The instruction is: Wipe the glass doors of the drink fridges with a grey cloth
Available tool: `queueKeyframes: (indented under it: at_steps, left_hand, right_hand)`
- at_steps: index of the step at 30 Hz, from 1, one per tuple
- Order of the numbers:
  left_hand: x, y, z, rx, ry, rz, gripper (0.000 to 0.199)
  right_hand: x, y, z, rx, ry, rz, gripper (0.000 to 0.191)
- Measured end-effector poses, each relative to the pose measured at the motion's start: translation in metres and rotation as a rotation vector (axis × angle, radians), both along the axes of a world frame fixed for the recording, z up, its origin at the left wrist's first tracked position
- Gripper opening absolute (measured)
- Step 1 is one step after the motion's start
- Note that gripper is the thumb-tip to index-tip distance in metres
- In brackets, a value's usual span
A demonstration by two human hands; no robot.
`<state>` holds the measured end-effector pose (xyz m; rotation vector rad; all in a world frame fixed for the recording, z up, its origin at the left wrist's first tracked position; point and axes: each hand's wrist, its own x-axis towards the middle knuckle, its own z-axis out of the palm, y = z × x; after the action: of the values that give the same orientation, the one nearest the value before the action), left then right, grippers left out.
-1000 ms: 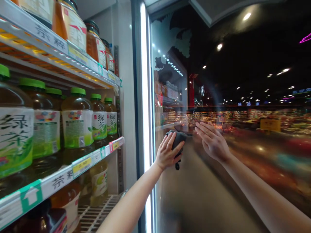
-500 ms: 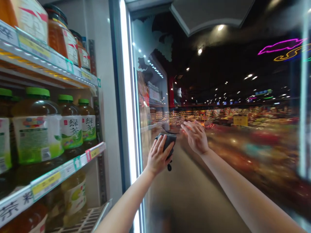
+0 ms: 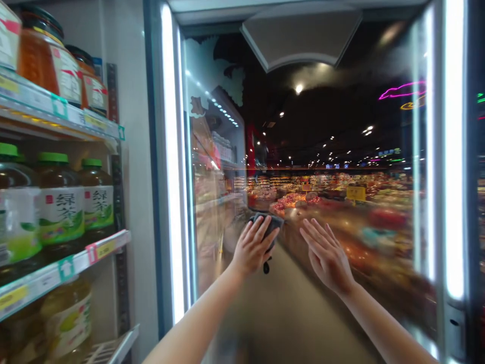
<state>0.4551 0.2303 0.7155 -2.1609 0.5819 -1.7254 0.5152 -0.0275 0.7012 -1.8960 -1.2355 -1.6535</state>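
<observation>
My left hand (image 3: 254, 245) lies over a folded dark grey cloth (image 3: 273, 222), its fingers spread across it and pressing it to the glass door (image 3: 280, 298). A small black loop (image 3: 267, 267) shows just below the cloth; I cannot tell whether it hangs from it. My right hand (image 3: 329, 257) is open, fingers stretched out and up, holding nothing. It is beside the glass, to the right of the cloth; whether the palm touches is unclear.
A bright light strip (image 3: 171, 167) runs up the left edge, another (image 3: 453, 151) up the right. At left, cooler shelves (image 3: 91, 255) hold green tea bottles (image 3: 60, 202) and amber bottles (image 3: 53, 58). Beyond the glass, a store with a yellow sign (image 3: 356, 193) appears blurred.
The view has turned right, bringing the door's right edge into sight. My left hand stays on the cloth, slightly lower and further right. My right hand has moved right and down, fingers now straighter.
</observation>
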Motion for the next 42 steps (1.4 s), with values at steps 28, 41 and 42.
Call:
queueKeyframes:
  at_steps: [28,41,42]
  left_hand:
    - [0.057,-0.134,0.011,0.001,0.091,-0.039,0.066]
    - [0.082,-0.194,0.025,-0.077,0.153,-0.049,0.058]
    - [0.077,-0.187,0.016,-0.051,0.166,-0.043,0.058]
  right_hand:
    - [0.067,-0.126,-0.035,-0.004,0.203,-0.154,0.083]
    - [0.07,-0.193,-0.012,-0.067,0.268,-0.079,0.074]
    - [0.072,-0.198,-0.013,-0.058,0.27,-0.103,0.074]
